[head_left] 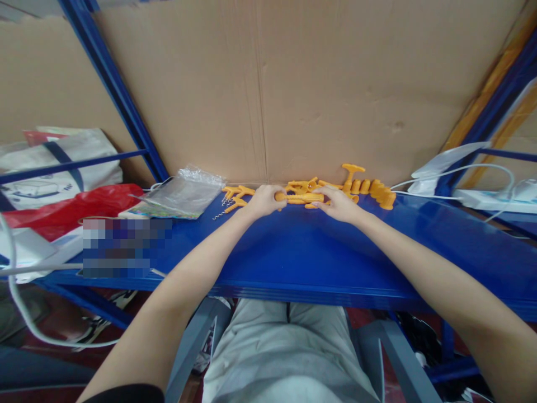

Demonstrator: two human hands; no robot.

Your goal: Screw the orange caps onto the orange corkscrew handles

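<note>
Two hands met at one orange plastic rod (301, 197) lying across the blue shelf (293, 252): the left hand (264, 200) curled closed around its left end, the right hand (338, 204) pinching its right end. About six orange caps (380, 193) stood behind, beside one T-shaped piece (351, 170). One clear plastic bag (184, 193) lay left.

The surface (293, 252) is blue painted metal, smooth and glossy. On it the orange parts (302, 197) look like matt moulded plastic. Left of them lies a clear bag (184, 193) of shiny, crinkled film (its contents unreadable). Behind the parts stands a cardboard sheet (293, 84), brown, dull, creased.
</note>
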